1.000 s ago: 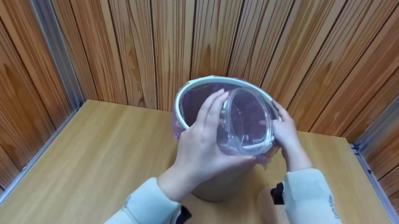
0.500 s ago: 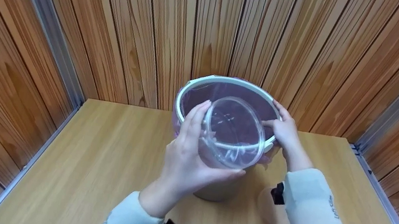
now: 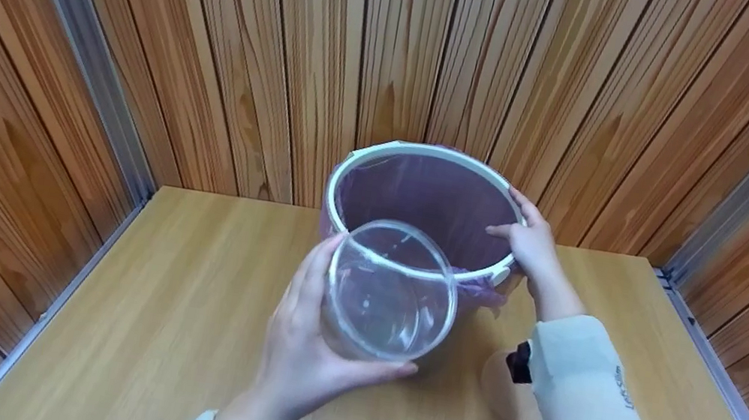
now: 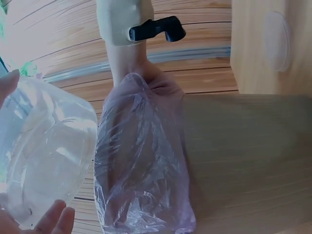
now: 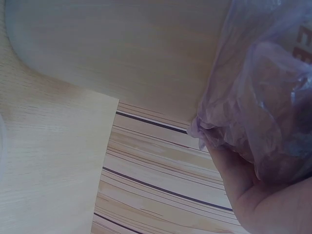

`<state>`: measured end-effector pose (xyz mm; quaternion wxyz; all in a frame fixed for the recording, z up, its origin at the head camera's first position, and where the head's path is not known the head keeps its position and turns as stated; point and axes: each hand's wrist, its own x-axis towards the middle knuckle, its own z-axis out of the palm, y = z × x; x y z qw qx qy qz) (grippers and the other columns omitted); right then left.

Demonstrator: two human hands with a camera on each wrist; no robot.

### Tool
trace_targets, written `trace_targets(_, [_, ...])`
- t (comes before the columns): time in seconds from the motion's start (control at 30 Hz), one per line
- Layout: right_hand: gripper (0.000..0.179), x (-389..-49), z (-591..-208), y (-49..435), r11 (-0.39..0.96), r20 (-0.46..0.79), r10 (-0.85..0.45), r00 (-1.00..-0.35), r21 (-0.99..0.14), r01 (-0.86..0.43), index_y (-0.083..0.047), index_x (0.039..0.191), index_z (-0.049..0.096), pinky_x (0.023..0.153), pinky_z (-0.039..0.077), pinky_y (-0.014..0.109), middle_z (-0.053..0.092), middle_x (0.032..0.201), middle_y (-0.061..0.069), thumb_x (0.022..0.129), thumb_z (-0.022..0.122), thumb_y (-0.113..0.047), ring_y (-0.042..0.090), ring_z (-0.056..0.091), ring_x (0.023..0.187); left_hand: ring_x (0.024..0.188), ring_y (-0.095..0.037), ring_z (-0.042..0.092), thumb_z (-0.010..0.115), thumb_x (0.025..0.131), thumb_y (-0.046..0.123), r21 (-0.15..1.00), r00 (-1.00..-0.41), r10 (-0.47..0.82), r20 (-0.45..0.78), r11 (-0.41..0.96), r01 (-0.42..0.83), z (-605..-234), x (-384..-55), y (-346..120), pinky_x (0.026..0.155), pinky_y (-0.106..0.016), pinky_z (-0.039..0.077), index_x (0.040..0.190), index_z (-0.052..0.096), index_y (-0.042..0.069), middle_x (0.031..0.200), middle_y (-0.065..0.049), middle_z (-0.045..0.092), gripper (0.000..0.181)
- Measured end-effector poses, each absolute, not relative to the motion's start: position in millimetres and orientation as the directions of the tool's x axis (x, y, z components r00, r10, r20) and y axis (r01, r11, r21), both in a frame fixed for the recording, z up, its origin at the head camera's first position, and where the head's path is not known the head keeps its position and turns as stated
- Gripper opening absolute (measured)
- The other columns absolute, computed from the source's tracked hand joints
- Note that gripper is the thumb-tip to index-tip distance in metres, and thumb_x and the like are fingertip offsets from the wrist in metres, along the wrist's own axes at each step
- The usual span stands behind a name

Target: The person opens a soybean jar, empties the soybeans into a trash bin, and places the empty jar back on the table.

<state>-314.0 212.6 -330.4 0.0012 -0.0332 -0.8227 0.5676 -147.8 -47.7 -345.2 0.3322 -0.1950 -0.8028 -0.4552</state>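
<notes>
In the head view my left hand (image 3: 303, 339) holds a clear round plastic tub (image 3: 393, 304) by its side, thumb below and fingers along the left. The tub is tilted, its open mouth toward the head camera, and overlaps the near rim of a trash bin. That brownish bin (image 4: 243, 161) is lined with a thin purple plastic bag (image 3: 424, 188), folded over the outside under a white ring (image 3: 445, 152). At the bin's right side, my right hand (image 3: 538, 256) grips the rim, one digit reaching inside. The right wrist view shows bag (image 5: 273, 97) bunched against that hand.
A clear round lid (image 3: 503, 395) lies on the wooden table (image 3: 198, 310), partly beneath the right forearm. Wood-plank walls (image 3: 403, 40) stand behind and on both sides, with metal strips along the corners and side edges.
My left hand has drawn the tub toward me and to the left, from over the bin's mouth to its near edge, turning the tub's opening toward the camera. The right hand stays at the rim.
</notes>
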Motion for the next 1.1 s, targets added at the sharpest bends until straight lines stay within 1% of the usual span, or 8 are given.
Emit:
trace_targets(0.1, [0.075, -313.6, -330.3, 212.7, 0.365, -0.034, 0.059, -0.998, -0.929, 0.053, -0.021, 0.149, 0.021, 0.106, 0.029, 0.046, 0.018, 0.153, 0.012, 0.084, 0.056, -0.007, 0.035, 0.020, 0.137, 0.126, -0.017, 0.040, 0.082, 0.045, 0.063, 0.615, -0.724, 0.019, 0.689, 0.512, 0.599, -348.1, -140.5, -50.1, 0.098, -0.045, 0.037, 0.146, 0.026, 0.021, 0.144, 0.003, 0.038, 0.123])
trace_targets(0.2, [0.075, -313.6, -329.9, 212.9, 0.367, -0.032, 0.054, -0.998, -0.929, 0.049, -0.021, 0.149, 0.020, 0.104, 0.033, 0.046, 0.016, 0.154, 0.013, 0.084, 0.055, -0.006, 0.036, 0.021, 0.137, 0.121, -0.017, 0.042, 0.083, 0.045, 0.062, 0.628, -0.742, 0.030, 0.669, 0.511, 0.587, -351.6, -134.3, -51.2, 0.095, -0.045, 0.039, 0.145, 0.027, 0.022, 0.142, 0.006, 0.039, 0.122])
trace_targets(0.37, [0.076, -313.6, -328.6, 214.1, 0.369, -0.029, 0.054, -0.998, -0.928, 0.047, -0.021, 0.149, 0.019, 0.101, 0.037, 0.046, 0.014, 0.154, 0.013, 0.084, 0.055, -0.006, 0.035, 0.020, 0.137, 0.115, -0.014, 0.043, 0.084, 0.043, 0.062, 0.641, -0.748, 0.019, 0.663, 0.502, 0.581, -363.8, -126.4, -51.7, 0.089, -0.042, 0.039, 0.144, 0.029, 0.022, 0.140, 0.007, 0.042, 0.122])
trace_targets(0.47, [0.075, -314.0, -328.1, 214.6, 0.367, -0.036, 0.051, -0.998, -0.929, 0.052, -0.022, 0.149, 0.019, 0.097, 0.039, 0.047, 0.013, 0.154, 0.013, 0.085, 0.055, -0.006, 0.036, 0.023, 0.135, 0.113, -0.012, 0.041, 0.084, 0.042, 0.061, 0.661, -0.755, -0.002, 0.655, 0.487, 0.572, -374.3, -123.3, -52.2, 0.088, -0.040, 0.039, 0.144, 0.030, 0.022, 0.138, 0.009, 0.043, 0.122])
trace_targets(0.57, [0.075, -314.0, -327.7, 214.6, 0.366, -0.042, 0.048, -0.998, -0.929, 0.057, -0.024, 0.149, 0.018, 0.095, 0.042, 0.048, 0.013, 0.154, 0.012, 0.086, 0.054, -0.007, 0.036, 0.026, 0.134, 0.115, -0.011, 0.037, 0.085, 0.042, 0.060, 0.698, -0.784, -0.027, 0.620, 0.474, 0.536, -385.7, -120.8, -52.6, 0.088, -0.041, 0.038, 0.144, 0.029, 0.024, 0.136, 0.011, 0.042, 0.122])
trace_targets(0.83, [0.075, -313.6, -328.7, 213.5, 0.363, -0.050, 0.043, -0.998, -0.930, 0.062, -0.027, 0.149, 0.017, 0.091, 0.044, 0.044, 0.012, 0.155, 0.011, 0.087, 0.054, -0.008, 0.035, 0.026, 0.134, 0.115, -0.009, 0.033, 0.085, 0.040, 0.060, 0.771, -0.854, -0.092, 0.512, 0.487, 0.410, -413.2, -118.4, -54.6, 0.088, -0.044, 0.039, 0.144, 0.028, 0.028, 0.132, 0.008, 0.043, 0.123])
trace_targets(0.97, [0.075, -313.7, -329.7, 213.4, 0.356, -0.045, 0.046, -0.998, -0.933, 0.058, -0.026, 0.149, 0.018, 0.096, 0.040, 0.043, 0.012, 0.155, 0.010, 0.086, 0.055, -0.008, 0.034, 0.022, 0.136, 0.113, -0.009, 0.036, 0.084, 0.038, 0.063, 0.795, -0.884, -0.117, 0.452, 0.503, 0.340, -423.1, -118.2, -56.3, 0.086, -0.043, 0.040, 0.144, 0.030, 0.026, 0.129, 0.005, 0.045, 0.124])
trace_targets(1.1, [0.075, -313.5, -330.5, 212.6, 0.350, -0.039, 0.046, -0.998, -0.935, 0.052, -0.024, 0.149, 0.019, 0.097, 0.038, 0.043, 0.014, 0.154, 0.010, 0.085, 0.055, -0.007, 0.034, 0.020, 0.136, 0.108, -0.011, 0.043, 0.084, 0.036, 0.063, 0.793, -0.895, -0.148, 0.421, 0.539, 0.284, -432.5, -118.1, -56.4, 0.084, -0.041, 0.041, 0.143, 0.032, 0.023, 0.125, 0.002, 0.050, 0.125])
